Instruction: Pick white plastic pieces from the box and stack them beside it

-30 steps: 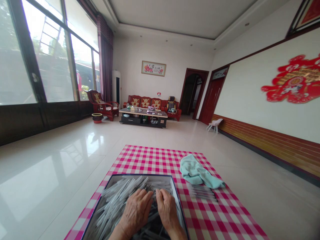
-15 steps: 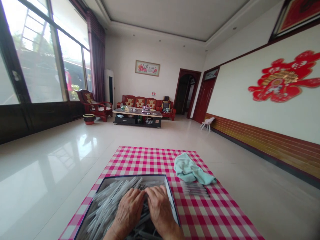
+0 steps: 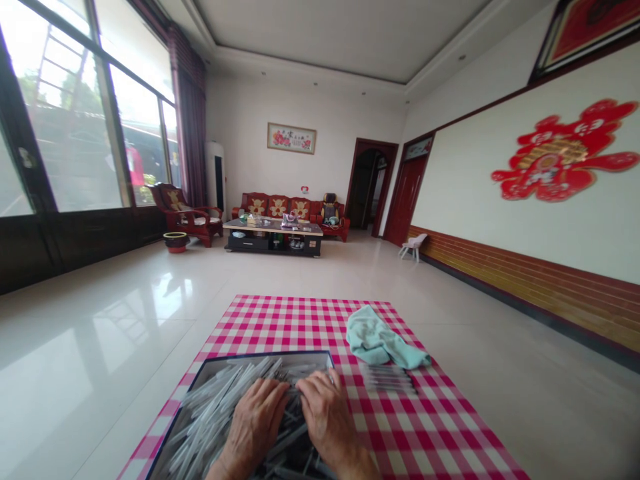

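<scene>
An open box point(image 3: 195, 377) with a dark blue rim stands at the near side of the table, heaped with long translucent pen-like tubes point(image 3: 213, 400) and darker small pieces. Over this heap are both hands. My left hand point(image 3: 259, 413) is closed, its fingertips pinched together at the middle of the box. Facing it, my right hand point(image 3: 325, 410) is also closed, its fingertips curled close to the left ones. Whatever lies between the fingers is hidden by them. To the right of the box, a row of clear tubes with black ends point(image 3: 387, 379) lies side by side.
A pink-and-white checked cloth point(image 3: 285, 323) covers the table. A crumpled mint-green cloth point(image 3: 380, 337) lies behind the row of tubes. Farther off stand a low coffee table point(image 3: 273, 230), a red wooden sofa point(image 3: 280, 200) and a small stool point(image 3: 413, 247) on the tiled floor.
My right hand has moved slightly to the right, so a small gap shows between the two hands' fingertips. My left hand stays nearly in place. The view has shifted a little.
</scene>
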### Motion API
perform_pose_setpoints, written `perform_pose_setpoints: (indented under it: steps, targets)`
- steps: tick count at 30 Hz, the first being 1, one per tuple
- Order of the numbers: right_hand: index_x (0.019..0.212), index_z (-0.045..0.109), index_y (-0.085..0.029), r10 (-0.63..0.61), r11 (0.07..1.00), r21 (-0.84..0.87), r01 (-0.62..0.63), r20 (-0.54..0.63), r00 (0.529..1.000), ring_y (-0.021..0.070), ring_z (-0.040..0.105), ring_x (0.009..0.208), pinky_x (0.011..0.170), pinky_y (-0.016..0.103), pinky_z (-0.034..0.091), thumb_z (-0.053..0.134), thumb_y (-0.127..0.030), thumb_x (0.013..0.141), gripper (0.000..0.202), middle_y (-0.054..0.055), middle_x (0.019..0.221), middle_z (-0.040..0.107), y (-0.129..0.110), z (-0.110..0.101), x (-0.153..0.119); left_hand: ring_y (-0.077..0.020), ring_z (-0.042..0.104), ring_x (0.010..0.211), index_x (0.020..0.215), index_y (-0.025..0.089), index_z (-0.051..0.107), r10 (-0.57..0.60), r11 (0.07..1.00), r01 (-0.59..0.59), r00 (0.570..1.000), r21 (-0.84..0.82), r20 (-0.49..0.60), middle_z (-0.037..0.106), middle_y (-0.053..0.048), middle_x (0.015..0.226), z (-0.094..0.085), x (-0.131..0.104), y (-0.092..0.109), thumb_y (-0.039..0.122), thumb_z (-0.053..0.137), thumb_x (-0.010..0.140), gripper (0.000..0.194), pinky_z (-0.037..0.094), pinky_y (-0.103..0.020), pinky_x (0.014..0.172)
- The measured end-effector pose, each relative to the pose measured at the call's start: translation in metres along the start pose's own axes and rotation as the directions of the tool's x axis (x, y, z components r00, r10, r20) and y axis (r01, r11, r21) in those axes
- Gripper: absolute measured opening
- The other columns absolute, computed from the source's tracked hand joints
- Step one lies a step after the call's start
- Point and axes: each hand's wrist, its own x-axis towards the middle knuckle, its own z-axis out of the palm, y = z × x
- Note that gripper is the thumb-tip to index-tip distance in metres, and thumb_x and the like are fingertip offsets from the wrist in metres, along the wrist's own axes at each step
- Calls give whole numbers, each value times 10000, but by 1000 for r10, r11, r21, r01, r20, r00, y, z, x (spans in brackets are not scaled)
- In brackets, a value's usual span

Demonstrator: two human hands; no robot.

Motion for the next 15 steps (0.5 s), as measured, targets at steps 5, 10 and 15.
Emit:
perform_pose_setpoints:
  steps: [5, 10, 15]
  targets:
    - [911, 611, -232, 19, 1000, 8, -19, -35, 999, 207, 598, 894, 955, 418, 336, 481, -52, 906, 222, 6, 864, 682, 2, 0, 1, -219, 643, 910, 1264, 153, 500, -86, 993, 91, 994, 75, -68, 665, -100, 1040, 1, -2, -5, 262, 498, 947, 336, 529, -337, 788]
    - [956, 607, -215, 123, 985, 134, -113, -75, 990, 224, 629, 855, 814, 365, 425, 467, -99, 901, 190, 50, 898, 697, 8, -1, -1, -204, 644, 806, 1190, 165, 531, -160, 986, 164, 981, 30, -114, 663, -67, 899, 1, -2, -7, 338, 480, 964, 289, 532, -328, 728]
    - [959, 599, -206, 406, 659, 636, -403, 151, 902, 217, 683, 802, 705, 307, 503, 513, -317, 914, 147, 58, 861, 717, -10, -1, 9, -189, 639, 839, 1165, 192, 550, -141, 989, 137, 983, -47, -118, 662, -64, 951, -6, 0, -7, 262, 434, 980, 229, 524, -322, 749]
